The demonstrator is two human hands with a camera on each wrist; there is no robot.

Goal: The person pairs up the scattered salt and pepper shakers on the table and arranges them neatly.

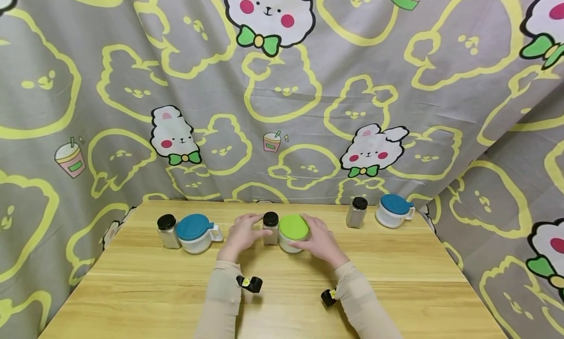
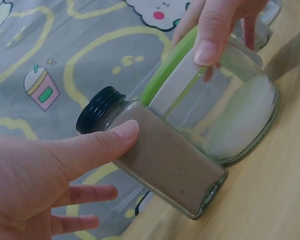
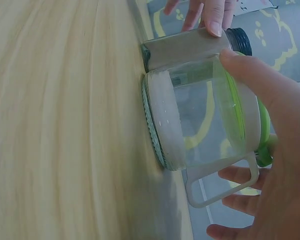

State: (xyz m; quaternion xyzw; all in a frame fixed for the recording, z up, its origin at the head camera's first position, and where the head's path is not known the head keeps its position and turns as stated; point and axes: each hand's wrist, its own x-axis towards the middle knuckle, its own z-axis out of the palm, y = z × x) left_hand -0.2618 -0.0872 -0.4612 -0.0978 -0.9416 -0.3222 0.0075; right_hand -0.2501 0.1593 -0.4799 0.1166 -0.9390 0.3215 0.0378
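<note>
Side by side at the middle of the table stand a square glass spice jar (image 2: 165, 157) of grey-brown powder, with a black lid (image 1: 270, 218), and a round glass seasoning jar (image 3: 200, 112) with a green lid (image 1: 293, 226), white contents and a side handle (image 3: 222, 185). My left hand (image 1: 243, 235) holds the spice jar between thumb (image 2: 97, 150) and forefinger; its lower fingers stick out free. My right hand (image 1: 323, 238) spans the seasoning jar near its lid, thumb (image 3: 250, 70) on the near side and fingers around the handle side. Both jars stand upright, close together.
To the left, another black-lidded spice jar (image 1: 168, 231) stands beside a blue-lidded seasoning jar (image 1: 195, 234). At the back right are a further spice jar (image 1: 356, 213) and blue-lidded jar (image 1: 394, 211). A patterned curtain (image 1: 282, 94) hangs behind the wooden table (image 1: 282, 309).
</note>
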